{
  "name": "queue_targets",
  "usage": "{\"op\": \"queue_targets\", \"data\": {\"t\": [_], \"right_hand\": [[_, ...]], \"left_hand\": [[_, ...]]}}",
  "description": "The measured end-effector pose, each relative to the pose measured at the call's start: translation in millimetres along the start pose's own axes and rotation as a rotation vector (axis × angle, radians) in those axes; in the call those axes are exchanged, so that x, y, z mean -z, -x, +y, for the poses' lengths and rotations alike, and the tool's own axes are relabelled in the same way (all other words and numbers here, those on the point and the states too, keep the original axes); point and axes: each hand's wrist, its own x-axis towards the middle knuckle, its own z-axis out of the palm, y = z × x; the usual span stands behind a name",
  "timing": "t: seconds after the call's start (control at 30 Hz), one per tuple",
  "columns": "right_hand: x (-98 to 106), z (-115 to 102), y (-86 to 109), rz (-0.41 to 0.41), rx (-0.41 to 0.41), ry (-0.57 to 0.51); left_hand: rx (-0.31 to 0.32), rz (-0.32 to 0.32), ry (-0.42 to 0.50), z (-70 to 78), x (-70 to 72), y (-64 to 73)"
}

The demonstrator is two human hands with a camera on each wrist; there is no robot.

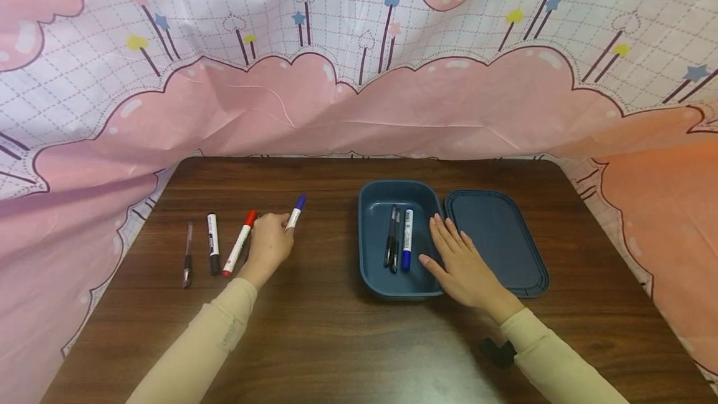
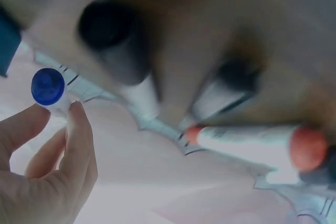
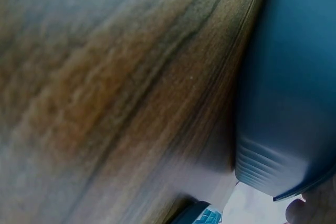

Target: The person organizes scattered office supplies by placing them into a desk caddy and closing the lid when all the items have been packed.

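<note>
In the head view my left hand (image 1: 270,248) pinches a white marker with a blue cap (image 1: 296,212), its blue end pointing away from me. The left wrist view shows thumb and fingers closed around that marker (image 2: 48,86). My right hand (image 1: 468,273) lies across the right rim of a blue-grey plastic box (image 1: 367,273), fingers straight. Inside the box are two black pens (image 1: 392,239) and another blue-capped marker (image 1: 407,239). Beside the left hand lies a red marker (image 1: 239,244); a dark pen or marker is partly hidden behind the hand.
Further left lie a black marker (image 1: 213,244) and a clear pen with a black grip (image 1: 187,255). The box's lid (image 1: 499,239) lies flat to its right. A small black object (image 1: 496,353) sits under the right sleeve. A patterned curtain (image 1: 348,111) hangs behind the wooden table (image 1: 325,335).
</note>
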Motion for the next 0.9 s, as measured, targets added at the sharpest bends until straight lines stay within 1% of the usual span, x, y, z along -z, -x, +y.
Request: {"op": "queue_targets", "data": {"t": [0.13, 0.27, 0.37, 0.47, 0.57, 0.67, 0.73, 0.8, 0.9], "right_hand": [[-0.4, -0.3, 0.1, 0.003, -0.001, -0.003], [-0.8, -0.2, 0.1, 0.003, -0.003, 0.001], [-0.9, -0.5, 0.0, 0.004, -0.001, 0.004], [-0.2, -0.8, -0.1, 0.003, -0.002, 0.003], [0.7, -0.9, -0.3, 0.003, -0.002, 0.001], [1.4, -0.1, -0.2, 0.003, -0.005, 0.005], [1.7, 0.0, -0.1, 0.003, -0.005, 0.005], [1.4, 0.0, -0.1, 0.002, -0.005, 0.002], [0.2, -0.8, -0.1, 0.002, -0.005, 0.001]], "left_hand": [[-0.02, 0.044, 0.062, 15.0, 11.0, -3.0], [-0.016, 0.059, 0.119, 34.2, 23.2, -7.4], [-0.022, 0.064, 0.169, 51.4, 33.7, -10.4], [-0.052, 0.084, 0.206, 70.3, 42.9, -12.7], [-0.082, 0.095, 0.252, 89.9, 48.6, -13.5], [-0.096, 0.068, 0.306, 109.6, 51.1, -14.1], [-0.108, 0.057, 0.334, 121.0, 50.1, -14.7], [-0.113, 0.035, 0.359, 130.5, 47.2, -15.6], [-0.11, 0.004, 0.393, 141.0, 39.2, -15.8]]}}
